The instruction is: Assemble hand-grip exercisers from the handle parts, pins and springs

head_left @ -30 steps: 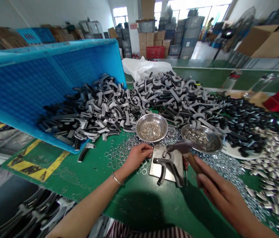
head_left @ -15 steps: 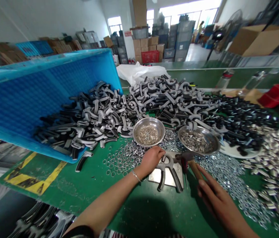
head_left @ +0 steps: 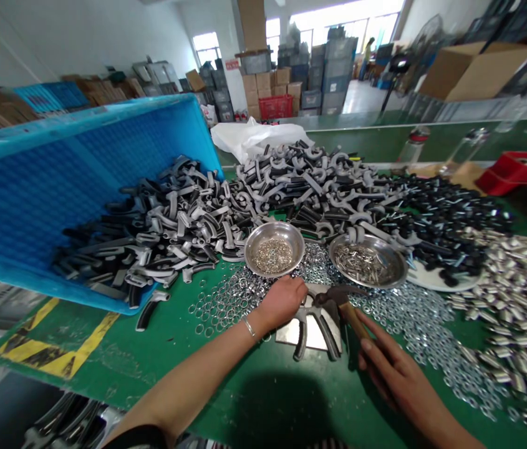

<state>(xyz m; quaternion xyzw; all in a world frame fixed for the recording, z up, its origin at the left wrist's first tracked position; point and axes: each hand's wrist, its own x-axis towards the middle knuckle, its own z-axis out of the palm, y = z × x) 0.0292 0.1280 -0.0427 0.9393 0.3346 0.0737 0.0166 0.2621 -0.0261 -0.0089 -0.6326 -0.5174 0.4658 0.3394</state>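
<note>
My right hand [head_left: 394, 368] is wrapped round the wooden handle of a hammer [head_left: 354, 319]. The hammer's dark head lies over the upper right part of a grey and black two-handled tool [head_left: 326, 327]. That tool rests on a flat metal plate [head_left: 286, 333] on the green table. At the tool's upper left, my left hand [head_left: 284, 299] has its fingers pressed together; what they hold is hidden. Just beyond the hands stand a metal bowl of tiny parts [head_left: 274, 249] and a metal bowl of small pins [head_left: 367, 262].
A tipped blue crate [head_left: 80, 156] spills grey and black handles [head_left: 188, 212] on the left. Loose rings [head_left: 226, 299] lie beside my left hand, and silver cylinders [head_left: 520, 299] are heaped at the right. A red bin [head_left: 516, 171] stands at the back right.
The hammer head has moved left over the upper part of the two-handled tool. My left hand's fingers have tilted downward at the tool. The whole view has shifted slightly.
</note>
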